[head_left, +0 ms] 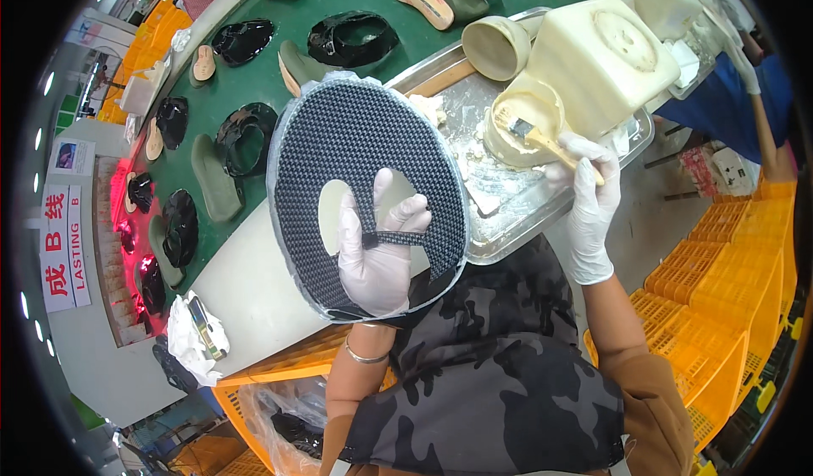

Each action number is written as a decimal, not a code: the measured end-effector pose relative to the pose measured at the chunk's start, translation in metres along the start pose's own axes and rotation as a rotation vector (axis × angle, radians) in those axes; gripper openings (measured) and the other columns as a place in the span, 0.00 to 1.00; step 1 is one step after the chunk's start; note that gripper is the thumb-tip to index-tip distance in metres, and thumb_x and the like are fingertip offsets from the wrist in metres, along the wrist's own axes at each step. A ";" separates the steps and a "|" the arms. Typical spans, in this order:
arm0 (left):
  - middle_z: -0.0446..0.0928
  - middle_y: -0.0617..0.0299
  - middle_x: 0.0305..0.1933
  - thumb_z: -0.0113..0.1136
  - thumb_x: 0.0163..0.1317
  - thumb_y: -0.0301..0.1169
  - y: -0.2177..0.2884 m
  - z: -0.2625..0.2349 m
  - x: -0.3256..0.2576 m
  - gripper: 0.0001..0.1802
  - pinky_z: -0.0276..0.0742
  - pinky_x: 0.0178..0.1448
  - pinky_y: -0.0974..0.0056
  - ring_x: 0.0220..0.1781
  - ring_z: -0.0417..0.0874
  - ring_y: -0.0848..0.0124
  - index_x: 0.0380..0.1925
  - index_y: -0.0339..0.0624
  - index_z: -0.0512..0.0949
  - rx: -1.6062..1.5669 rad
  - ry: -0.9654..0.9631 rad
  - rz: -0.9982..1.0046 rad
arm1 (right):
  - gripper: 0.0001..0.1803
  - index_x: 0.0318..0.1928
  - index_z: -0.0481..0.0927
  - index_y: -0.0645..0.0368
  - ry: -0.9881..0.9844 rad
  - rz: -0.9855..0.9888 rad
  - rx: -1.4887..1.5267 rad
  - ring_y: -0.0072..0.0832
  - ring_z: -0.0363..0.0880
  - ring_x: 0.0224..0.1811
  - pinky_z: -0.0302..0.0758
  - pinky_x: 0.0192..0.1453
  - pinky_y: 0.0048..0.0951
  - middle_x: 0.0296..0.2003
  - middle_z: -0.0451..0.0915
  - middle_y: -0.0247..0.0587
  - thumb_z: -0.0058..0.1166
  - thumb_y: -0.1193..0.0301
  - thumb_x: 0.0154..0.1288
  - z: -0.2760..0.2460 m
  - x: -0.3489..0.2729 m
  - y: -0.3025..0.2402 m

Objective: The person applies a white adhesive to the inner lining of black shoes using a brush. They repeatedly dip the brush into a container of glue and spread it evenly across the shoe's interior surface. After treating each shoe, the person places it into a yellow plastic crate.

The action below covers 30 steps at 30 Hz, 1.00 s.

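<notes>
My left hand (381, 256), in a white glove, reaches up through the opening of a dark woven shoe upper (356, 129) and holds it spread out, inner side facing me. A narrow strap of the upper crosses over my fingers. The upper's outer edge is pale and slightly ruffled. To the right, my right hand (589, 188), also gloved, pinches the wooden handle of a flat brush (559, 150). The bristles rest in the round mouth of a cream-coloured glue pot (555, 107), which is smeared with pale paste.
The pot stands in a metal tray (521, 243) spotted with dried paste. Shiny black uppers (351, 40) and green shoe lasts (216, 179) lie along the green belt (279, 19). Yellow crates (711, 281) stand at right. Crumpled white paper (190, 332) lies left. Another person's arm (758, 107) shows far right.
</notes>
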<state>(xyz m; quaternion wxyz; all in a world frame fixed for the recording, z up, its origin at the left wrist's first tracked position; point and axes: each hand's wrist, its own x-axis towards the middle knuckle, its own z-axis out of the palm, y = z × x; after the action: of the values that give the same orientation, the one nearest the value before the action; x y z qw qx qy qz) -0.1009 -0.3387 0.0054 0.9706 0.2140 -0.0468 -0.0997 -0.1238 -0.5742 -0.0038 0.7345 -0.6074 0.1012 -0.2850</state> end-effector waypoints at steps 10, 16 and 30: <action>0.52 0.49 0.67 0.30 0.70 0.40 0.005 0.012 -0.002 0.22 0.69 0.59 0.49 0.55 0.71 0.49 0.62 0.48 0.55 0.252 -0.019 0.343 | 0.11 0.45 0.72 0.60 -0.424 0.294 0.091 0.16 0.70 0.25 0.69 0.28 0.15 0.39 0.75 0.37 0.44 0.81 0.62 0.002 -0.053 -0.054; 0.62 0.51 0.60 0.30 0.66 0.55 0.003 0.033 -0.022 0.35 0.78 0.34 0.63 0.41 0.75 0.62 0.65 0.46 0.45 0.451 0.312 0.184 | 0.27 0.59 0.60 0.66 -0.702 1.173 0.743 0.26 0.77 0.29 0.77 0.28 0.22 0.42 0.70 0.40 0.45 0.61 0.67 0.052 -0.078 -0.022; 0.68 0.50 0.55 0.44 0.65 0.30 -0.001 -0.043 0.005 0.20 0.62 0.62 0.60 0.57 0.69 0.64 0.53 0.30 0.64 1.092 0.130 0.104 | 0.18 0.41 0.72 0.57 -0.672 0.814 0.572 0.19 0.73 0.20 0.70 0.24 0.19 0.26 0.75 0.29 0.45 0.54 0.66 0.030 0.007 -0.074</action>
<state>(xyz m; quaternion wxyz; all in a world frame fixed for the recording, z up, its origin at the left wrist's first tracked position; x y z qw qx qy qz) -0.0905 -0.3236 -0.0335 0.7231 0.6894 -0.0424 0.0005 -0.1252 -0.5609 0.0755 0.9108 -0.3548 0.0071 0.2109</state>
